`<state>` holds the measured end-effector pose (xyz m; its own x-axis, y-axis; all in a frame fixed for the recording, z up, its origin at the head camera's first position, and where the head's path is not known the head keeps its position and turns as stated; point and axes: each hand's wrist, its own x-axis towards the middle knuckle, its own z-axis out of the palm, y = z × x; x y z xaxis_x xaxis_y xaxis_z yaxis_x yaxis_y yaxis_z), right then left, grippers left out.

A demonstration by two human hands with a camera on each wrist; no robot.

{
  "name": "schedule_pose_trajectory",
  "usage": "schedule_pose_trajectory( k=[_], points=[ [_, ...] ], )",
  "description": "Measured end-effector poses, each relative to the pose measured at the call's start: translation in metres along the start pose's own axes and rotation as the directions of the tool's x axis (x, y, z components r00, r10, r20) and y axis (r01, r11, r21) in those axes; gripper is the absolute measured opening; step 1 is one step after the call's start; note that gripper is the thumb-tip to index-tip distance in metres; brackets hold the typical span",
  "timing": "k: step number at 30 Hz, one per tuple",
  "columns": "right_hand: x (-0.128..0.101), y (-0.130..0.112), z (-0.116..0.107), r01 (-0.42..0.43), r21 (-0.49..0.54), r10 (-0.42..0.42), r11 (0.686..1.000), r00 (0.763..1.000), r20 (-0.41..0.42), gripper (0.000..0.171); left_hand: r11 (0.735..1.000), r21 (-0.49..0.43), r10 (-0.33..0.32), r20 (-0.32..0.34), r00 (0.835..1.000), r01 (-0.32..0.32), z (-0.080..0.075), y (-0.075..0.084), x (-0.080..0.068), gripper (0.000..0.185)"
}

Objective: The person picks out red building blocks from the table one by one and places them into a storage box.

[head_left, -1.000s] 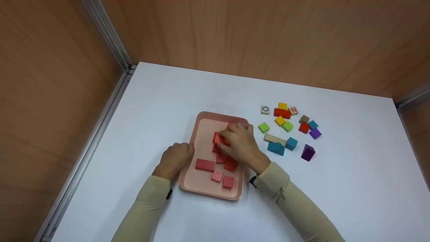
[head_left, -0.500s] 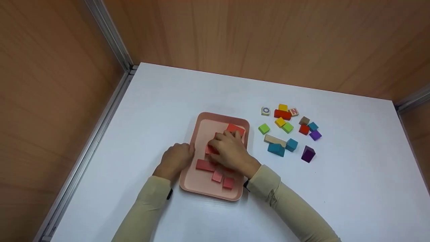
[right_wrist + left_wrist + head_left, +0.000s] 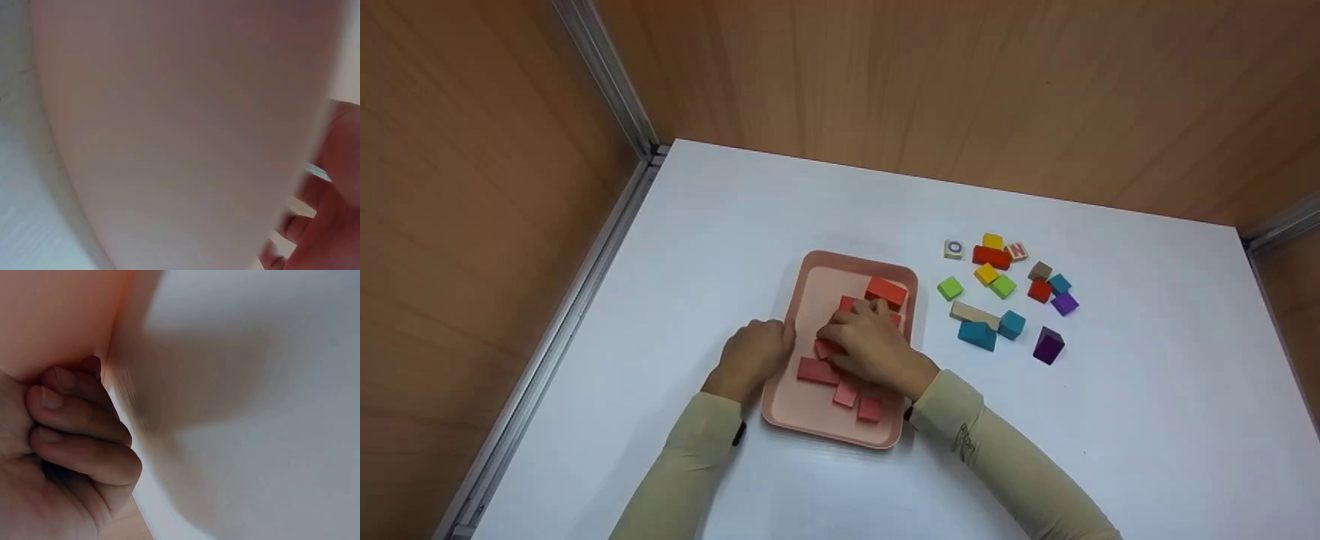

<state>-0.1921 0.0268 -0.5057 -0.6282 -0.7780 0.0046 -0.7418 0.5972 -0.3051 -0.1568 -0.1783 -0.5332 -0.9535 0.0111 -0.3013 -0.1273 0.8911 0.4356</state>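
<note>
A pink tray (image 3: 810, 292) sits on the white table (image 3: 735, 225), holding several red blocks (image 3: 817, 370). The left hand (image 3: 750, 356) rests against the tray's left rim with its fingers (image 3: 84, 422) curled and bunched together, thumb at the edge. The right hand (image 3: 866, 345) lies over the middle of the tray, fingers bent down onto a red block (image 3: 826, 348); I cannot tell whether it pinches the block or only presses it. Another red block (image 3: 885, 289) sits near the tray's far end. Off to the right, well apart from the tray, lies a loose cluster of coloured blocks (image 3: 1005, 289).
</note>
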Motion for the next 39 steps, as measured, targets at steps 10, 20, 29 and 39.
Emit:
schedule_pose_trajectory(
  k=[10,20,29,39],
  points=[
    [-0.001,0.001,0.003,-0.001,0.034,-0.001,0.999,0.999,0.043,0.032,1.000,0.002,-0.027,0.019,0.999,0.027,0.000,0.000,0.002,0.051],
    [-0.003,0.013,-0.010,-0.011,0.047,0.012,0.999,1.000,-0.023,0.032,0.998,-0.017,-0.055,0.034,0.998,0.055,-0.001,0.001,0.001,0.052],
    [-0.020,0.050,-0.031,-0.111,0.068,0.121,0.992,0.977,-0.176,0.035,0.999,-0.023,-0.034,0.032,0.999,0.035,-0.003,0.002,0.000,0.051],
    [-0.064,0.112,-0.050,-0.255,0.164,0.294,0.953,0.906,-0.304,0.035,0.998,-0.013,-0.058,0.055,0.997,0.059,-0.003,0.002,0.001,0.051]
  ],
)
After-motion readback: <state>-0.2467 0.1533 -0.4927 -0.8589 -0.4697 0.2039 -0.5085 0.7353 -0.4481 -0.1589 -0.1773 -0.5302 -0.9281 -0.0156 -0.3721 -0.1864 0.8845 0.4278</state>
